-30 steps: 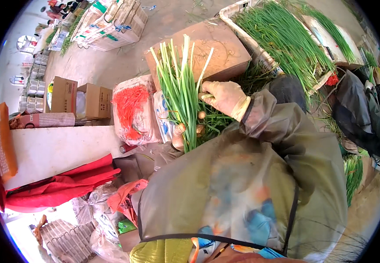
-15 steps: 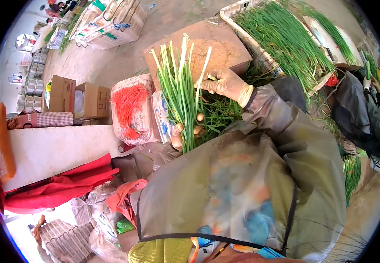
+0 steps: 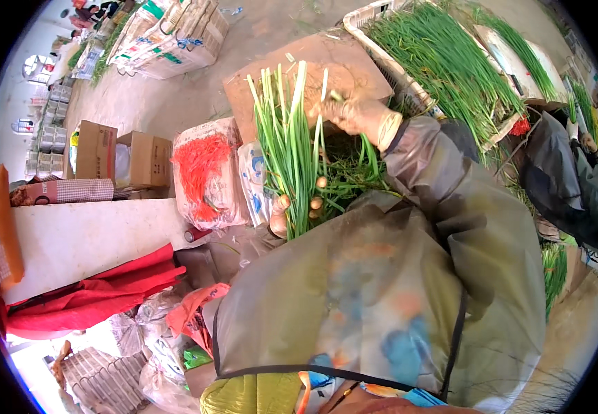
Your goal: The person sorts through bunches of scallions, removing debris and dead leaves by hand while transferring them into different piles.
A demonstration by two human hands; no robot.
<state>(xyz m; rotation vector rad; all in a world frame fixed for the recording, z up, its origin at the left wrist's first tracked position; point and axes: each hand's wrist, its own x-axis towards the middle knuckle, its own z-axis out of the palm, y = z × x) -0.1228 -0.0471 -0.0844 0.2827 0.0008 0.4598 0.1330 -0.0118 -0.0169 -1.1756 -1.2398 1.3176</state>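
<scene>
L hand (image 3: 279,222) is curled round the lower part of a bunch of green stalks (image 3: 292,155), fingertips showing on the bunch's R side, so it's partly closed w/ the stalks in its grasp. Bunch stands roughly upright in front of the apron (image 3: 340,297), pale cut ends pointing away from the person. R hand (image 3: 361,116), in a pale glove, is just beside the upper stalks, fingers bent & blurred; can't tell if it grips anything. Loose greens (image 3: 354,165) lie below it. Beyond the bunch: brown box (image 3: 312,76) w/ bits of stalk on top. To its R, white crate (image 3: 356,29) full of long green stalks. L of the bunch, a pale sack (image 3: 228,207) w/ red ties (image 3: 199,169) on it. Further L, white table (image 3: 99,231), red cloth (image 3: 99,293) along its near edge.
</scene>
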